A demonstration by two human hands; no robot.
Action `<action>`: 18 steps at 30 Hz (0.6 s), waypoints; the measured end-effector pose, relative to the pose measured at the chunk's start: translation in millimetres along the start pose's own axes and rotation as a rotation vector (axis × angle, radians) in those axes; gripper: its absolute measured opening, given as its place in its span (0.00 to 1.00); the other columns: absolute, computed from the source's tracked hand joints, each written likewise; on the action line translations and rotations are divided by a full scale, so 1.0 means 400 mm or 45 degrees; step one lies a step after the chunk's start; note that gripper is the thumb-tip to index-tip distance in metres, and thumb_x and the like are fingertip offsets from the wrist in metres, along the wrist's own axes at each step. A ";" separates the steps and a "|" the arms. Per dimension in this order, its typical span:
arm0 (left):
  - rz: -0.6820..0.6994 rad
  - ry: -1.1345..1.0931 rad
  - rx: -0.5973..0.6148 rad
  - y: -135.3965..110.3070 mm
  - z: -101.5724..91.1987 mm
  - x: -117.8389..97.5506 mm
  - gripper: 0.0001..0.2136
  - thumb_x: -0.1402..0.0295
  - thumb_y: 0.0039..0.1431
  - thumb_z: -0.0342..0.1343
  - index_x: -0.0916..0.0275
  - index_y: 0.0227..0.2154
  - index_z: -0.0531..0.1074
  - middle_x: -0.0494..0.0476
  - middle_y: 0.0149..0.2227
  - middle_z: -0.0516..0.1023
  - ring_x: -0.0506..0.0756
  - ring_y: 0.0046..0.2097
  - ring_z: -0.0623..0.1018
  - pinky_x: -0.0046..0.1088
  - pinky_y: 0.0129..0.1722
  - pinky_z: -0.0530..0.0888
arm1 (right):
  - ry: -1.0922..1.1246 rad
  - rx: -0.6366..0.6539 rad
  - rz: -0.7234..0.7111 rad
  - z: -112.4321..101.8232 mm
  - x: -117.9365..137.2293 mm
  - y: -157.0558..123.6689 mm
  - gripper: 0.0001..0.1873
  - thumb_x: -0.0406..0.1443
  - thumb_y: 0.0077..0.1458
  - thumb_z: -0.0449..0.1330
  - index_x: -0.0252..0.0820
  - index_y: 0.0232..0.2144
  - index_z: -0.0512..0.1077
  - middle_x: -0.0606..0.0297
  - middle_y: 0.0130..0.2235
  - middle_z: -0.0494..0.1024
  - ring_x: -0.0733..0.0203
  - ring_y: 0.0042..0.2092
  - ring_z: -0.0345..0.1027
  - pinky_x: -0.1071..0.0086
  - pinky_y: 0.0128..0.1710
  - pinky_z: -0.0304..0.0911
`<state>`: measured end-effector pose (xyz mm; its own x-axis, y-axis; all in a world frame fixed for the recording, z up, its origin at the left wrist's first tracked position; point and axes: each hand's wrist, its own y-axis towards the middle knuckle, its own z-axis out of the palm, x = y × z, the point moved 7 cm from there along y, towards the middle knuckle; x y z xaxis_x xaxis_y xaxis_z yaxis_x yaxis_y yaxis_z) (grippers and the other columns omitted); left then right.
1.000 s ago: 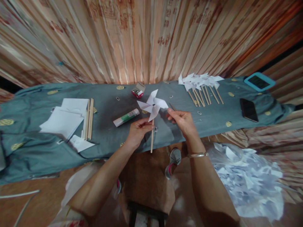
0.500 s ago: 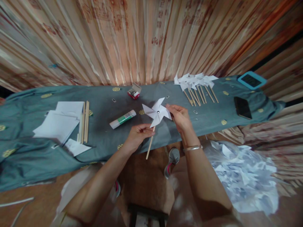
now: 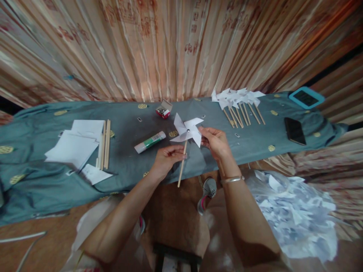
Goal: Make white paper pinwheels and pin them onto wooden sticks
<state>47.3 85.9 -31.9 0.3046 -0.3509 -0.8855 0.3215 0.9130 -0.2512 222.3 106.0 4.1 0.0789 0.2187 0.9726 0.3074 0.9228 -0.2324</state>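
A white paper pinwheel (image 3: 187, 130) on a wooden stick is held up over the grey-green cloth of the table (image 3: 42, 177). My left hand (image 3: 167, 158) is closed around the stick just below the paper vanes. My right hand (image 3: 214, 141) pinches the edge of a vane on the pinwheel's right side. A metal pin shows at the pinwheel's centre. A green and white glue stick (image 3: 150, 141) lies on the cloth just left of my hands.
Sheets of white paper (image 3: 75, 145) and several wooden sticks (image 3: 105, 143) lie at the left. A small open box of pins (image 3: 163, 109) sits at the back. Several finished pinwheels (image 3: 239, 102), a black phone (image 3: 295, 130) and a blue-framed device (image 3: 306, 97) lie at the right. Paper scraps (image 3: 295, 211) are heaped below the table.
The pinwheel's vanes have turned. My right hand moved in from beside the pinwheel onto a vane. My left hand kept hold of the stick.
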 end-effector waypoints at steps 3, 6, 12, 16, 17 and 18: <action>0.004 -0.024 -0.023 0.002 -0.002 -0.001 0.15 0.71 0.33 0.72 0.64 0.30 0.81 0.54 0.28 0.82 0.50 0.29 0.77 0.30 0.37 0.76 | 0.104 -0.028 0.062 0.001 -0.006 -0.005 0.26 0.52 0.22 0.74 0.42 0.16 0.69 0.73 0.18 0.70 0.72 0.20 0.62 0.77 0.20 0.60; 0.009 -0.028 -0.034 0.004 -0.004 0.000 0.15 0.71 0.33 0.72 0.63 0.29 0.81 0.53 0.27 0.81 0.50 0.29 0.77 0.29 0.37 0.76 | 0.123 -0.022 0.084 0.007 -0.009 -0.009 0.26 0.51 0.22 0.74 0.41 0.16 0.69 0.72 0.18 0.71 0.73 0.20 0.63 0.78 0.19 0.61; 0.025 -0.030 -0.062 0.004 -0.009 -0.003 0.15 0.71 0.32 0.72 0.64 0.29 0.81 0.53 0.26 0.81 0.50 0.28 0.77 0.28 0.35 0.75 | 0.139 0.007 0.104 0.021 -0.013 -0.018 0.25 0.51 0.23 0.75 0.40 0.15 0.71 0.72 0.17 0.72 0.73 0.19 0.65 0.79 0.19 0.63; 0.044 -0.036 -0.087 0.003 -0.011 -0.009 0.15 0.71 0.31 0.72 0.64 0.28 0.81 0.52 0.26 0.80 0.50 0.28 0.76 0.29 0.35 0.76 | 0.130 0.034 0.103 0.031 -0.016 -0.021 0.22 0.49 0.26 0.75 0.40 0.16 0.72 0.70 0.18 0.74 0.72 0.20 0.65 0.78 0.19 0.62; 0.047 -0.035 -0.080 0.003 -0.010 -0.010 0.15 0.71 0.32 0.72 0.63 0.28 0.81 0.52 0.26 0.80 0.50 0.28 0.76 0.29 0.35 0.76 | 0.130 0.036 0.105 0.033 -0.017 -0.022 0.22 0.49 0.27 0.75 0.40 0.16 0.73 0.70 0.18 0.74 0.72 0.20 0.65 0.78 0.19 0.62; 0.049 -0.035 -0.071 0.003 -0.008 -0.011 0.15 0.70 0.32 0.72 0.64 0.28 0.81 0.52 0.26 0.80 0.50 0.28 0.76 0.29 0.35 0.75 | 0.129 0.037 0.107 0.034 -0.019 -0.022 0.22 0.49 0.27 0.75 0.40 0.16 0.73 0.70 0.18 0.74 0.72 0.20 0.65 0.78 0.19 0.62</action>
<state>43.4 89.2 -29.8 0.3402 -0.3200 -0.8842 0.2587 0.9359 -0.2391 206.3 100.6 -1.1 0.1994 0.2640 0.9437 0.2680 0.9116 -0.3117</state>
